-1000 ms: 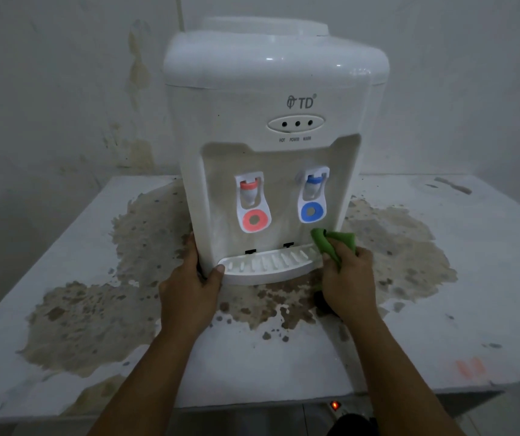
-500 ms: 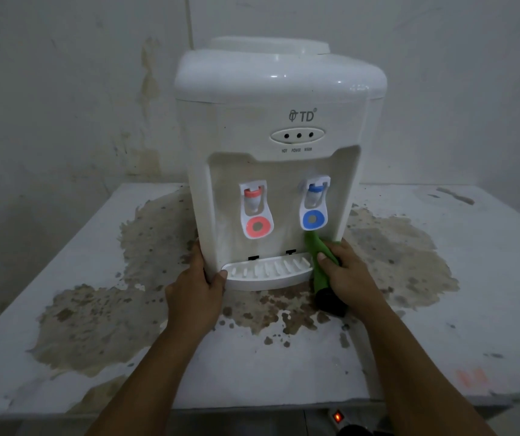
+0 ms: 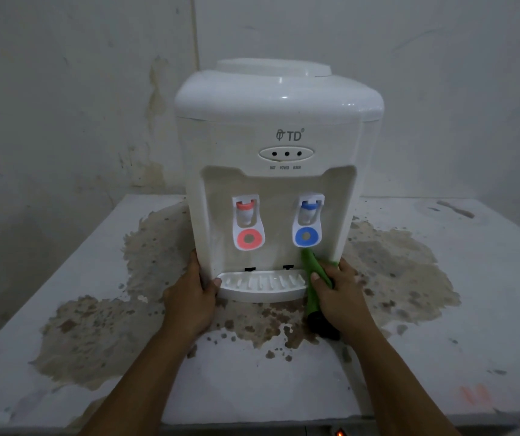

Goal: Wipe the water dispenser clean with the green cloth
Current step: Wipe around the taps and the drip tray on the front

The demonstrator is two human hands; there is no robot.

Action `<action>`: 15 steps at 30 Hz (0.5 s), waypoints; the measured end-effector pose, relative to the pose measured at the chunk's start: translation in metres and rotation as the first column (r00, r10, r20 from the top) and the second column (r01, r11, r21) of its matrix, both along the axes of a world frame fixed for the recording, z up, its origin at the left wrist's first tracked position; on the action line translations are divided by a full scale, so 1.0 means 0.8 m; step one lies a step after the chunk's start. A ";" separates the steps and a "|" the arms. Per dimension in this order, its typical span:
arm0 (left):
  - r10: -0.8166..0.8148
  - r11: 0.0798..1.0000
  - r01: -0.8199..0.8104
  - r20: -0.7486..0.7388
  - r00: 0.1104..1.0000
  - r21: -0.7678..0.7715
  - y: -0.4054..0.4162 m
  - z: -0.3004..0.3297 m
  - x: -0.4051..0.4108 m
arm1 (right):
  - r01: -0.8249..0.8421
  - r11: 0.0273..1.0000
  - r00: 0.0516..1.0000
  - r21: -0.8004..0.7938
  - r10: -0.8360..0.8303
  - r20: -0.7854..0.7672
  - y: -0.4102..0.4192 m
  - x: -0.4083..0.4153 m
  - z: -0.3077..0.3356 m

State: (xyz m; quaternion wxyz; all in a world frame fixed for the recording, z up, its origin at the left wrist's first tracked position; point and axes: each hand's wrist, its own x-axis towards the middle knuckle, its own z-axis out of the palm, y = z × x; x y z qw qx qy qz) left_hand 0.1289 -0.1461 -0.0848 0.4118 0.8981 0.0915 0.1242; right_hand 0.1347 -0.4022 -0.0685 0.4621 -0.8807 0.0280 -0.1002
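The white plastic water dispenser stands on the stained white table, toward its back edge, with the wall behind it. In its front recess, the red-capped tap is on the left and the blue-capped tap on the right, with the white ribbed drip tray below them, jutting toward me. My left hand is at the dispenser's lower left corner, thumb touching the tray's left end. My right hand is at the lower right corner, beside the tray's right end, holding the green cloth, which reaches up into the recess just under the blue-capped tap.
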 end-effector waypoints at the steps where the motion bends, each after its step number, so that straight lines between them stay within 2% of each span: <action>1: -0.005 1.000 0.005 -0.007 1.000 0.006 0.002 0.001 0.002 | 0.007 1.000 1.000 0.000 -0.007 -0.012 0.002 -0.001 0.000; 8: -0.046 0.999 0.047 -0.054 0.997 0.003 0.012 0.012 0.003 | 0.038 0.999 0.998 0.038 -0.036 -0.048 0.013 -0.010 0.006; 12: -0.105 0.986 0.100 -0.034 0.994 -0.133 0.012 0.026 -0.020 | 0.100 0.979 0.992 0.180 -0.084 -0.098 0.027 -0.030 0.008; 15: 0.143 0.929 -0.123 0.032 0.989 -0.350 0.001 0.039 -0.054 | 0.057 0.972 0.998 0.227 -0.047 -0.051 0.029 -0.058 0.012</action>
